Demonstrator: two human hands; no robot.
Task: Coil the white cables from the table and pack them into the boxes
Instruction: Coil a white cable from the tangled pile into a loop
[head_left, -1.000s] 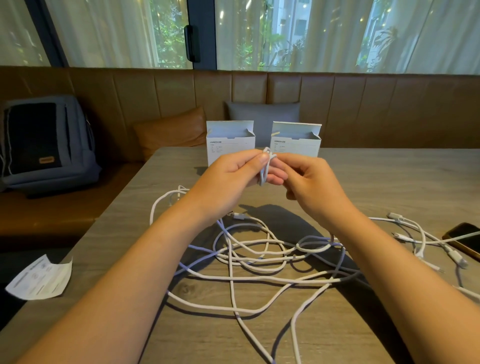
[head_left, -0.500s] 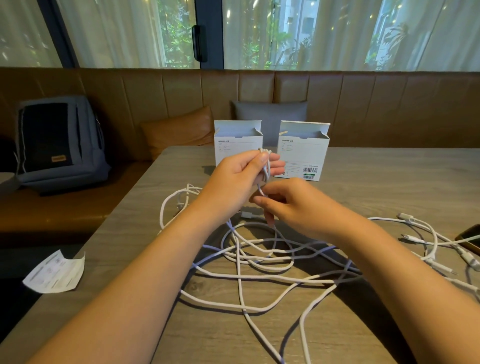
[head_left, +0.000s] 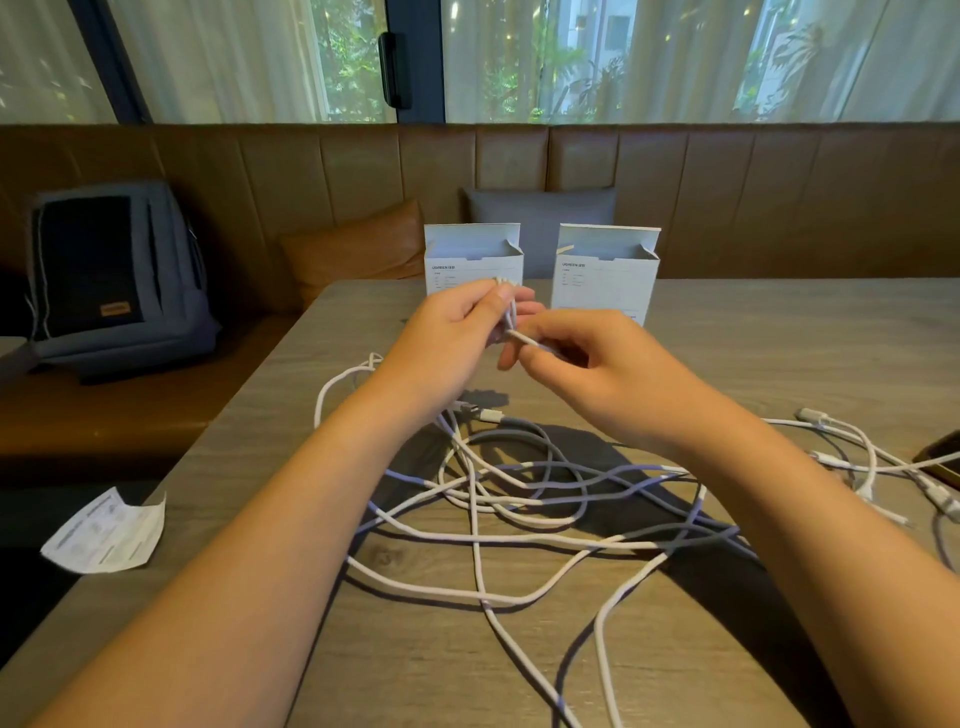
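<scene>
- Nearest, a tangle of white cables sprawls across the grey wooden tabletop; the strands cross so much that I cannot count them. A further bunch of cable ends lies apart at the right edge, next to a dark phone that is only partly in view.
- At the tabletop's left edge sits one crumpled paper slip.
- Both bare forearms reach forward from the lower corners, and the hands meet above the middle of the tabletop.
- Left hand: raised, fingers curled, its grip closed on a small bundle of coiled cable, pinched between thumb and fingertips.
- Right hand: just beside the left, palm down, its grip closed on the loose strand that leads off that bundle.
- Behind the hands stand two white boxes, upright with top flaps open: the left box partly hidden by the left hand, the right box near it.
- Farthest back, on the brown bench, are one orange cushion, one grey cushion and one grey backpack at the left.
</scene>
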